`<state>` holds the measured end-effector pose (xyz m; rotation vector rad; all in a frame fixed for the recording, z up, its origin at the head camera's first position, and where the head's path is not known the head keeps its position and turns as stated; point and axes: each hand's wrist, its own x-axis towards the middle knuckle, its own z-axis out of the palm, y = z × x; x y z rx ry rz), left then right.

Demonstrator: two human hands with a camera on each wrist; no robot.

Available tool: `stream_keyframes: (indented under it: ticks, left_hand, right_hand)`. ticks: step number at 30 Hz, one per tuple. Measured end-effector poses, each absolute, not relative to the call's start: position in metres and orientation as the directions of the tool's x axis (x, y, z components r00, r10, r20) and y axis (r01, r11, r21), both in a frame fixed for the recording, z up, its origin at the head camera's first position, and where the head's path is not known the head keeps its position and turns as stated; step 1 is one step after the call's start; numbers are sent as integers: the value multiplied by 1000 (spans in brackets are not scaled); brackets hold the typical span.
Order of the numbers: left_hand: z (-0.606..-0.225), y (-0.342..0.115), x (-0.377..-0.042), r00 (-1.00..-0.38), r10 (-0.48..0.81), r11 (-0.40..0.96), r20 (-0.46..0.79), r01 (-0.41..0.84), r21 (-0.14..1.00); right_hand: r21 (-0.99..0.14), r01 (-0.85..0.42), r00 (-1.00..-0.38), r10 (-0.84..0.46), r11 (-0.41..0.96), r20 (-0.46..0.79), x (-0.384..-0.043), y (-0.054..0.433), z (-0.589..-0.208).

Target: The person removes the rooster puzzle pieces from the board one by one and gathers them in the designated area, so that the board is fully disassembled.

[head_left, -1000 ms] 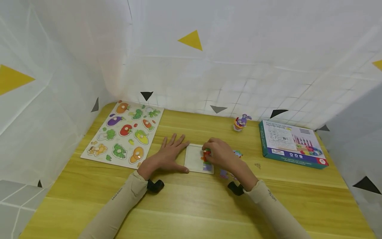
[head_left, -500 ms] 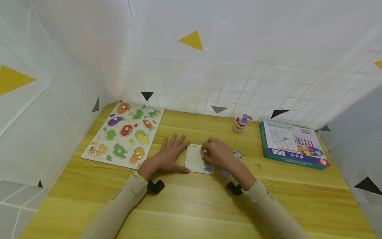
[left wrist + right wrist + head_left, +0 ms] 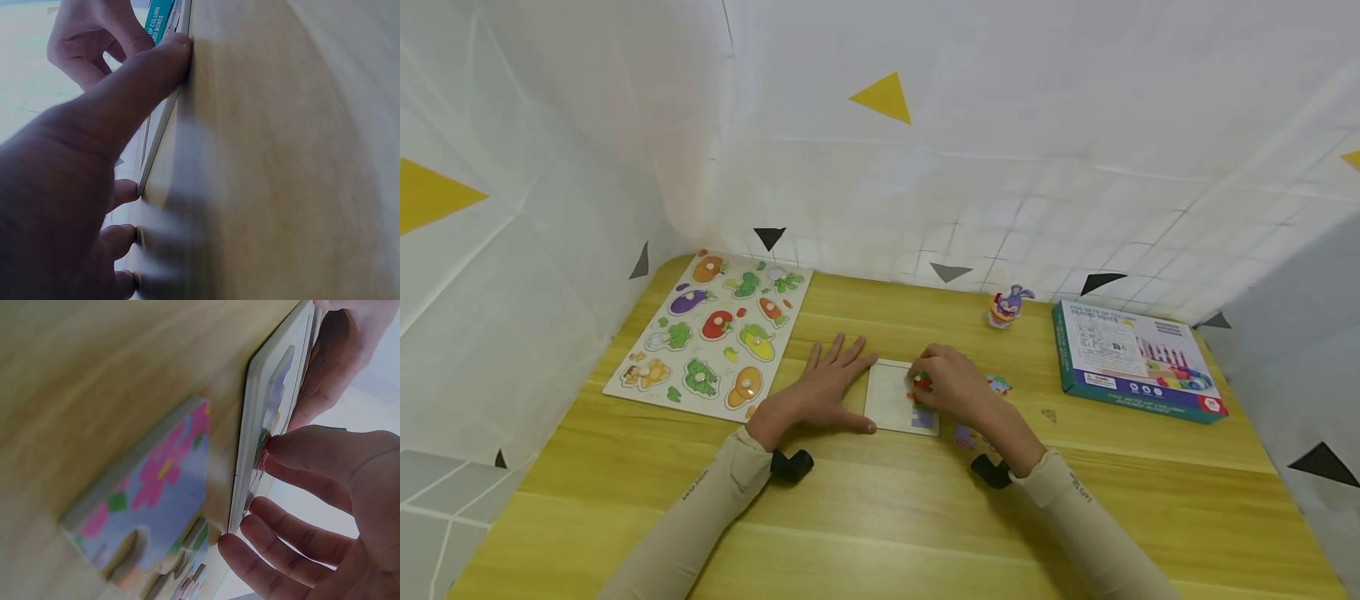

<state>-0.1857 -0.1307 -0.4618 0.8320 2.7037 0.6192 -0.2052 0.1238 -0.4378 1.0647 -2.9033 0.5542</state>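
Note:
A small white puzzle tray (image 3: 886, 398) lies on the table between the hands. My left hand (image 3: 822, 392) rests with fingers spread, its thumb and index fingertip at the tray's left edge. Bent over the tray's right side, my right hand (image 3: 957, 387) pinches a red and green jigsaw piece (image 3: 922, 382). Just in front of that piece, a purple jigsaw piece (image 3: 922, 418) lies in the tray's near right corner. In the right wrist view, the thumb (image 3: 294, 449) touches the edge of the pieces, and a loose flowered jigsaw piece (image 3: 178, 472) lies beside the tray.
More loose pieces lie right of the tray, one blue piece (image 3: 999, 385) beyond the right wrist and a purple one (image 3: 965, 437) nearer. A vegetable knob puzzle board (image 3: 733, 332) is at left. Behind stand a rabbit figure (image 3: 1009, 307) and, farther right, a teal box (image 3: 1138, 358).
The red and green piece shifts and turns slightly under the right fingers, close to the purple piece. The left hand and the tray stay where they were.

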Motion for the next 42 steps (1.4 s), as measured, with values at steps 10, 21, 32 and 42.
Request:
stream_keyframes:
  ticks: [10,21,32,42]
  left_hand:
    - [-464,-132,-188,-808,580,748,-100,480,459]
    - [-466,-131,-188,-808,579,751,-104,480,454]
    - [-463,-132,-187,-805,582,753,-112,482,447]
    - [-463,-131,-187,-803,586,750,-107,488,447]
  right_hand:
    - [-304,-642,-759,-638,704,127,-206,123,-438]
    - [-312,-621,-780,-607,719,153,-204,123,-441]
    - [-329,-598,-798,-584,731,151,-205,123,-440]
    - [-317,-605,-794,-586,731,162,-206,124,-437]
